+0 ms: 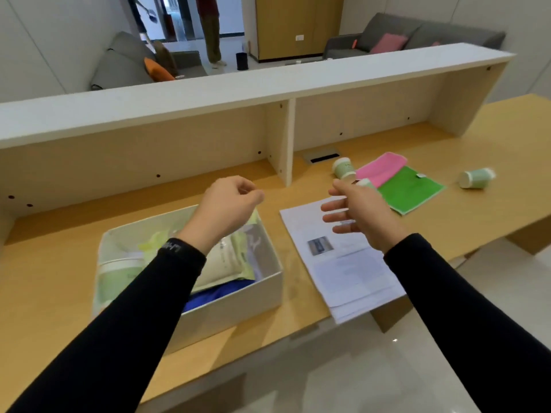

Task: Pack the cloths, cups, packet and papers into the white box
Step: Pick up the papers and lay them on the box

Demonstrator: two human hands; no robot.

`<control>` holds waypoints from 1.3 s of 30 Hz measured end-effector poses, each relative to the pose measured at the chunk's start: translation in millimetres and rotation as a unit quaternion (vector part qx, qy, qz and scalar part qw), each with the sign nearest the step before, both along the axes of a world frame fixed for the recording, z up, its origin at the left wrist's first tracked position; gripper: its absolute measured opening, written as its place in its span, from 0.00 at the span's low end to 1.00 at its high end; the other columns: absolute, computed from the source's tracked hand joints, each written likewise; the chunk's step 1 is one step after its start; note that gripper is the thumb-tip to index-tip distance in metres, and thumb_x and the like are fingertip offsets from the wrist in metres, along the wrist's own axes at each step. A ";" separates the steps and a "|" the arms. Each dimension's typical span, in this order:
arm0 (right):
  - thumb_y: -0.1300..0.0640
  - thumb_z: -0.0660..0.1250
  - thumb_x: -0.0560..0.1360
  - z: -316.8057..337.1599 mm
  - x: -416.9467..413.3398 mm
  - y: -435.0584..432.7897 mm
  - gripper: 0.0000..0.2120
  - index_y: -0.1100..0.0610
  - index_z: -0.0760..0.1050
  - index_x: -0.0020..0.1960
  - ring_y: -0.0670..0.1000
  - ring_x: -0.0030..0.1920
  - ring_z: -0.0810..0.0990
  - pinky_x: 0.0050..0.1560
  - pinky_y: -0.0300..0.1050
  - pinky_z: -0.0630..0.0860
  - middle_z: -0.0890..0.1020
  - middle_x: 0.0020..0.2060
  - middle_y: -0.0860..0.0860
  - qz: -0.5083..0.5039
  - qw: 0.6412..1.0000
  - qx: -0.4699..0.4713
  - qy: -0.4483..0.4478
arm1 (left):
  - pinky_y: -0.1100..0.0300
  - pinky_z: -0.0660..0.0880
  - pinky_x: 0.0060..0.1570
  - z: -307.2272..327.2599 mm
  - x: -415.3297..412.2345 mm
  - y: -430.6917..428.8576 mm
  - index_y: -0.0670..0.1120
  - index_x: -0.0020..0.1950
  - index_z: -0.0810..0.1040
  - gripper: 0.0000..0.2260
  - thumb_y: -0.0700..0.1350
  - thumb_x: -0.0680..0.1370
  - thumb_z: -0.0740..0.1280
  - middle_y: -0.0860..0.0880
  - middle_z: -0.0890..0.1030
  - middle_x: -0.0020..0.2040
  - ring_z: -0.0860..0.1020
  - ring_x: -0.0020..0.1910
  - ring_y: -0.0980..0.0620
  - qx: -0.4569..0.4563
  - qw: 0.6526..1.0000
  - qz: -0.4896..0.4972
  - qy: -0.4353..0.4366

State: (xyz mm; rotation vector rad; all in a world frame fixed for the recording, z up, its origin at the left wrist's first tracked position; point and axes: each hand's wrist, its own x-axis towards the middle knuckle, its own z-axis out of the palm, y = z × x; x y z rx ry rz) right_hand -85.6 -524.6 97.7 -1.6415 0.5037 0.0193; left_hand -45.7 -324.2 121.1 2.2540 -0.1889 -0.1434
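Note:
The white box (238,305) sits on the wooden desk and holds a pale packet (222,260), a green cup (114,278) on its side and a blue cloth (217,293). My left hand (229,204) hovers above the box with fingers curled and nothing in them. My right hand (357,210) is open above the papers (343,269), which lie to the right of the box. Beyond it lie a pink cloth (381,168) on a green cloth (411,189). One green cup (344,168) lies by the pink cloth, another (475,177) farther right, and a third is partly hidden behind my right hand.
A raised white shelf (268,84) with a vertical divider (281,144) runs along the back of the desk (59,263). The desk's front edge is close to me, with tiled floor below. A cable slot (323,156) is set in the desk. A person stands far behind.

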 end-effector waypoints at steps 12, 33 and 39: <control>0.51 0.60 0.77 -66.4 -28.7 -111.5 0.16 0.59 0.71 0.61 0.51 0.40 0.78 0.39 0.47 0.75 0.77 0.45 0.54 -0.109 0.988 0.007 0.109 | 0.54 0.73 0.45 -58.4 58.3 -133.0 0.46 0.47 0.77 0.06 0.47 0.77 0.64 0.48 0.78 0.42 0.75 0.42 0.48 0.036 0.990 -0.108 0.086; 0.61 0.68 0.72 -166.8 -53.4 -138.2 0.23 0.61 0.68 0.65 0.58 0.54 0.73 0.56 0.53 0.69 0.74 0.58 0.58 -0.339 0.883 0.129 0.298 | 0.49 0.66 0.62 -191.8 180.1 -211.5 0.40 0.69 0.67 0.26 0.56 0.78 0.59 0.37 0.68 0.67 0.67 0.65 0.37 0.357 0.910 -0.196 0.076; 0.66 0.66 0.74 -177.1 -60.1 -137.8 0.13 0.57 0.74 0.58 0.58 0.47 0.81 0.41 0.52 0.78 0.83 0.47 0.56 -0.241 0.894 0.273 0.263 | 0.52 0.69 0.59 -189.5 158.2 -207.4 0.41 0.71 0.65 0.31 0.60 0.76 0.62 0.38 0.69 0.68 0.71 0.65 0.39 0.307 0.932 -0.117 0.151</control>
